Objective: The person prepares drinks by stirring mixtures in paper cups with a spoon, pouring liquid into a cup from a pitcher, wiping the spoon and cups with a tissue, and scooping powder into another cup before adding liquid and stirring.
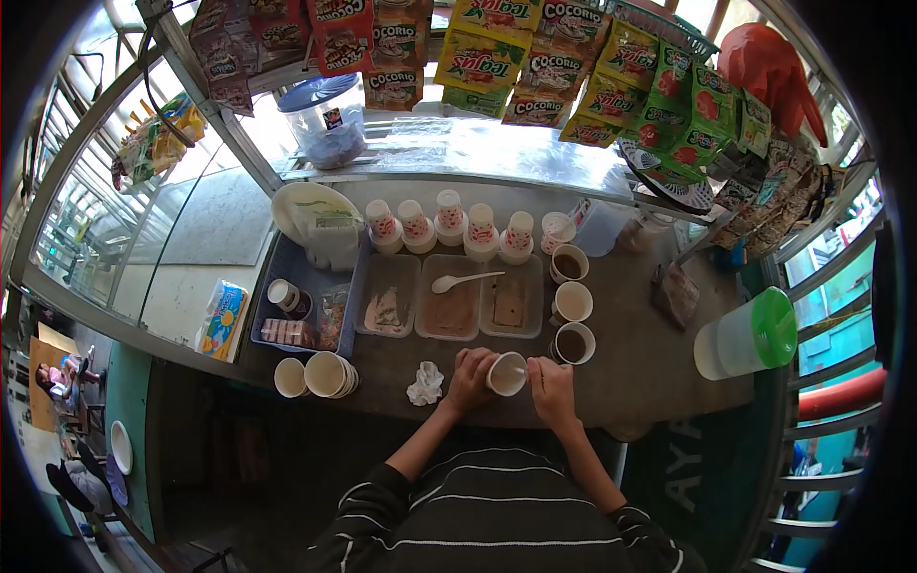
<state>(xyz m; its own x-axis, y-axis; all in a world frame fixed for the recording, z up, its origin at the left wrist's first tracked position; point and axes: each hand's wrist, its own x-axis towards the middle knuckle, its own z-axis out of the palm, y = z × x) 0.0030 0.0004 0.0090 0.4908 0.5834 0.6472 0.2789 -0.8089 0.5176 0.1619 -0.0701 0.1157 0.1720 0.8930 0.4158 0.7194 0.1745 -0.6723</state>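
My left hand (471, 379) is closed around the side of a white paper cup (506, 373) at the front edge of the table. Close against the cup's right side is my right hand (552, 390), its fingers pinched together; what they hold, if anything, is too small to make out. Just behind the hands stand a cup of dark liquid (574, 343), a cup with a pale inside (572, 302) and another dark-filled cup (569, 264). A crumpled white tissue (425, 383) lies left of my left hand.
Clear containers of powder (449, 329) sit mid-table, a white spoon (467, 281) across the middle one. Behind them are several upside-down cup stacks (449, 212). A blue basket (256, 315) and stacked cups (328, 373) stand left, a green-lidded pitcher (731, 346) right. Sachets (482, 53) hang overhead.
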